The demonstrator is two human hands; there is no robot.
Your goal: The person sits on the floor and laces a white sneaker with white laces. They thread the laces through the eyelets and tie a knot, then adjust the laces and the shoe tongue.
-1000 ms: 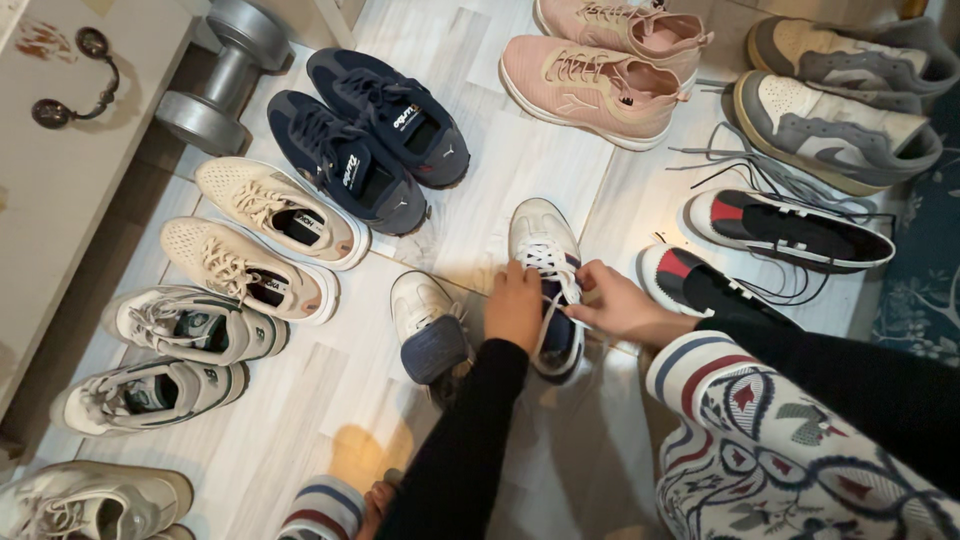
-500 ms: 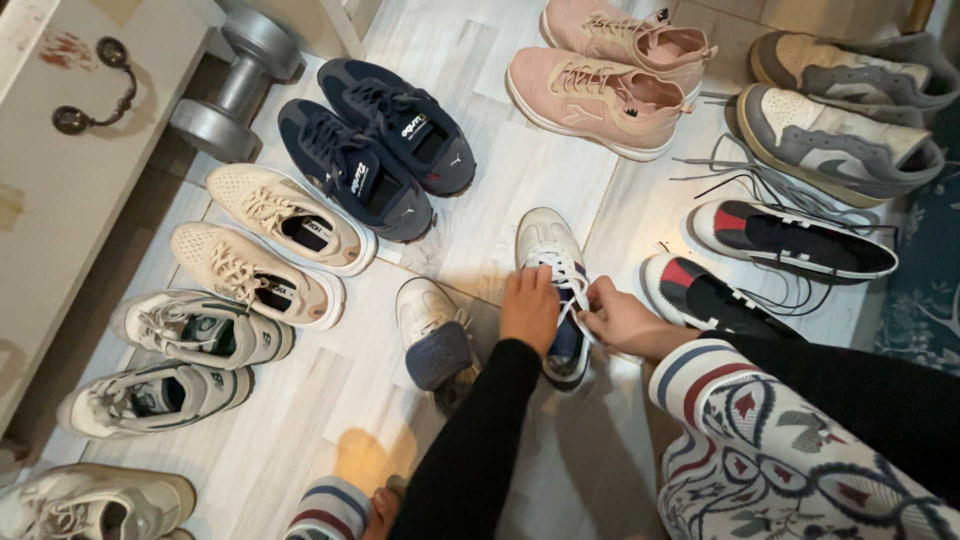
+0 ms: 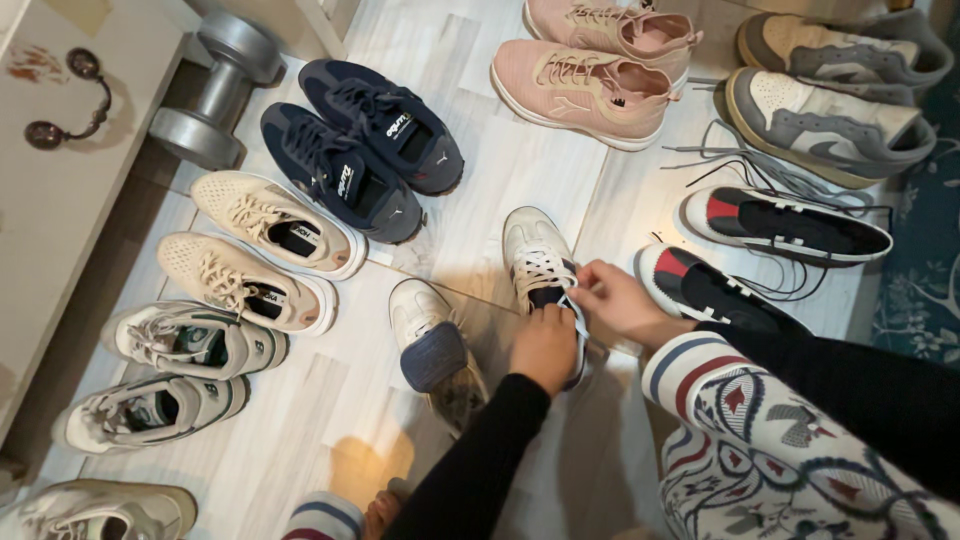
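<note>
Head view: the white sneaker is laid toe-far, heel-near on the floor. Its laces are pinched from the right by the right hand, while its heel is covered by the left hand, grip closed there.

Your left hand covers the heel of the white sneaker, and your right hand hides part of its laces, so you cannot tell how either grip closes on them. The black sneaker runs under your right sleeve. The bottom edge cuts off the beige shoe; the top edge crops the pink sneaker.
</note>
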